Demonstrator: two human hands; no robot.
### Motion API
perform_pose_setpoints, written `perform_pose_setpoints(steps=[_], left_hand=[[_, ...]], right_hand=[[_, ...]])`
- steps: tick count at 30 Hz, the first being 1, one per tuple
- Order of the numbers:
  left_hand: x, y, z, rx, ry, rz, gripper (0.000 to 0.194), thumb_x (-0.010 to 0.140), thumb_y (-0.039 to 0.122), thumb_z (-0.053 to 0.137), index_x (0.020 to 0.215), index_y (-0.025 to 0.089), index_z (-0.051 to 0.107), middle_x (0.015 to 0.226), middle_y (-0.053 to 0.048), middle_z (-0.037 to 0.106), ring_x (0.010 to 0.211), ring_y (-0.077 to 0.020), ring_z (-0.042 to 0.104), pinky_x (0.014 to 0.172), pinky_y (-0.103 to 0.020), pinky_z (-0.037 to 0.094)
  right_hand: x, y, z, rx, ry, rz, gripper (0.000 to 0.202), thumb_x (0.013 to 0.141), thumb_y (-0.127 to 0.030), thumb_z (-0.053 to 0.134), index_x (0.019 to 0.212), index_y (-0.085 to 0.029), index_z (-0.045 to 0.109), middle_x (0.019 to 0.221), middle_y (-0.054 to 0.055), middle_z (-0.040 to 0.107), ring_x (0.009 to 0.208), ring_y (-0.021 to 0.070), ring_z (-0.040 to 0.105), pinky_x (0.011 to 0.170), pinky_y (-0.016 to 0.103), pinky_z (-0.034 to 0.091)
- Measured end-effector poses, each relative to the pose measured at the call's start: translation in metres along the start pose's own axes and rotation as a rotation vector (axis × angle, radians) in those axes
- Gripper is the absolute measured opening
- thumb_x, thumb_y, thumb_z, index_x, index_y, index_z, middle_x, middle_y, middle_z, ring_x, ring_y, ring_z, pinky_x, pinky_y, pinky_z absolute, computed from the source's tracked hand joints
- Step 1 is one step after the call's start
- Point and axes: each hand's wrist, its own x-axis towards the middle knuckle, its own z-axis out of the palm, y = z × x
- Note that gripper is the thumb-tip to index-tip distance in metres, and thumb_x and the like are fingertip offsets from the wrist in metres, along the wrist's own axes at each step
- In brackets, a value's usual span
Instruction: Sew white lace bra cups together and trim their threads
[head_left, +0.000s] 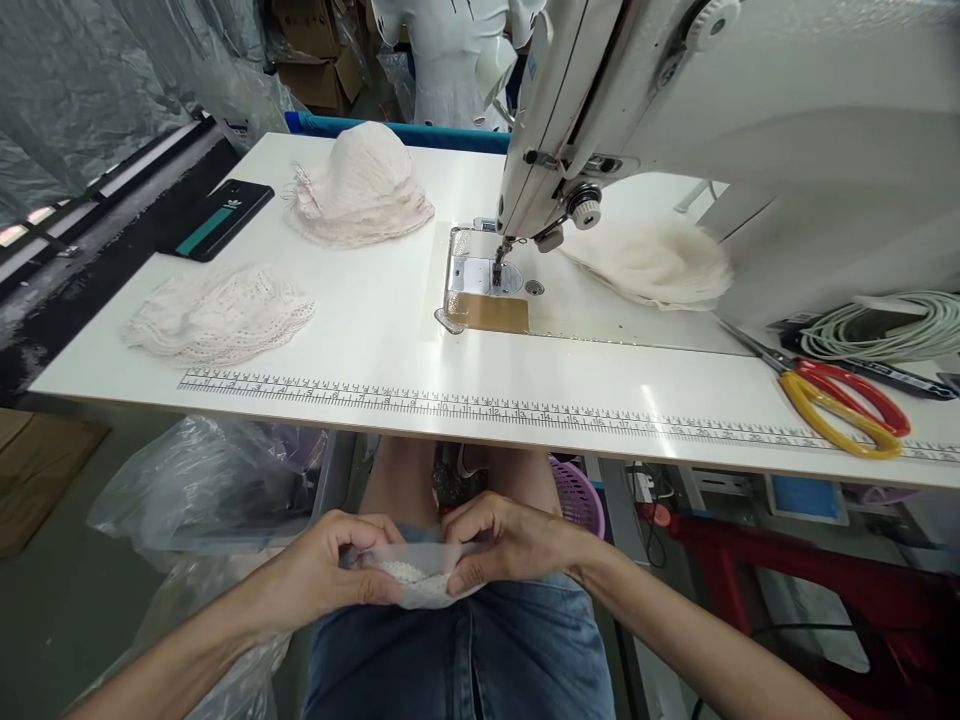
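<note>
Over my lap, a small piece of thin whitish fabric with a lacy, textured strip is stretched between my two hands. My left hand pinches its left end between thumb and fingers. At the other end my right hand grips it in the same way. Both hands are below the front edge of the white sewing table. On the table lie a flat lace piece, a stack of pale lace-edged cup shapes and a pile of cream fabric pieces beside the machine.
The sewing machine stands at the right with its presser foot over the plate. Scissors with red and yellow handles lie near coiled cable. A phone rests at the left edge. Below are plastic bags and a purple basket.
</note>
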Motion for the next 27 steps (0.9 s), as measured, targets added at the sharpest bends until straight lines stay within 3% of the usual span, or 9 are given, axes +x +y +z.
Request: perform_pose_setpoints(steps=[5, 9, 13, 17, 24, 27], left_hand=[[0.001, -0.006, 0.002, -0.034, 0.019, -0.115, 0.041, 0.062, 0.051, 0.073, 0.061, 0.011, 0.066, 0.052, 0.005, 0.041, 0.055, -0.0098, 0.033, 0.05, -0.022, 0.022], [0.001, -0.004, 0.005, 0.005, 0.053, -0.148, 0.036, 0.06, 0.046, 0.074, 0.061, 0.011, 0.066, 0.051, 0.005, 0.041, 0.054, -0.0096, 0.033, 0.049, -0.022, 0.022], [-0.002, 0.001, 0.004, 0.054, 0.071, -0.156, 0.029, 0.065, 0.039, 0.069, 0.064, 0.01, 0.067, 0.054, 0.005, 0.039, 0.054, -0.0091, 0.03, 0.05, -0.022, 0.02], [-0.005, 0.004, 0.002, 0.084, 0.053, -0.169, 0.03, 0.068, 0.038, 0.065, 0.07, 0.009, 0.069, 0.058, 0.004, 0.04, 0.056, -0.0099, 0.031, 0.052, -0.022, 0.021], [-0.006, 0.002, 0.003, 0.098, 0.045, -0.147, 0.039, 0.07, 0.049, 0.064, 0.068, 0.011, 0.069, 0.055, 0.005, 0.036, 0.056, -0.0102, 0.028, 0.051, -0.023, 0.019], [-0.009, -0.001, 0.001, 0.088, 0.038, -0.127, 0.041, 0.071, 0.052, 0.064, 0.07, 0.012, 0.07, 0.057, 0.004, 0.04, 0.057, -0.0105, 0.029, 0.052, -0.023, 0.021]], right_hand=[[0.001, 0.001, 0.001, -0.083, -0.011, -0.015, 0.036, 0.072, -0.045, 0.069, 0.082, -0.01, 0.068, 0.073, 0.0, 0.057, 0.066, 0.0099, 0.051, 0.057, 0.018, 0.038], [0.006, 0.003, 0.009, -0.149, 0.044, -0.059, 0.034, 0.072, -0.043, 0.071, 0.085, -0.012, 0.068, 0.07, -0.002, 0.056, 0.062, 0.0081, 0.048, 0.053, 0.017, 0.035], [0.008, 0.002, 0.011, -0.131, 0.048, -0.104, 0.036, 0.075, -0.044, 0.068, 0.08, -0.009, 0.069, 0.069, 0.0, 0.056, 0.061, 0.0087, 0.049, 0.055, 0.019, 0.037], [0.007, 0.002, 0.009, -0.072, 0.029, -0.046, 0.038, 0.071, -0.046, 0.071, 0.08, -0.009, 0.068, 0.072, 0.001, 0.058, 0.064, 0.0095, 0.051, 0.055, 0.018, 0.038], [0.01, 0.006, 0.01, -0.071, 0.03, -0.055, 0.035, 0.072, -0.044, 0.07, 0.08, -0.01, 0.069, 0.069, -0.001, 0.057, 0.065, 0.0089, 0.05, 0.058, 0.017, 0.038], [0.011, 0.006, 0.009, -0.087, 0.021, -0.064, 0.034, 0.074, -0.043, 0.069, 0.079, -0.009, 0.068, 0.069, 0.0, 0.057, 0.063, 0.0087, 0.05, 0.056, 0.018, 0.038]])
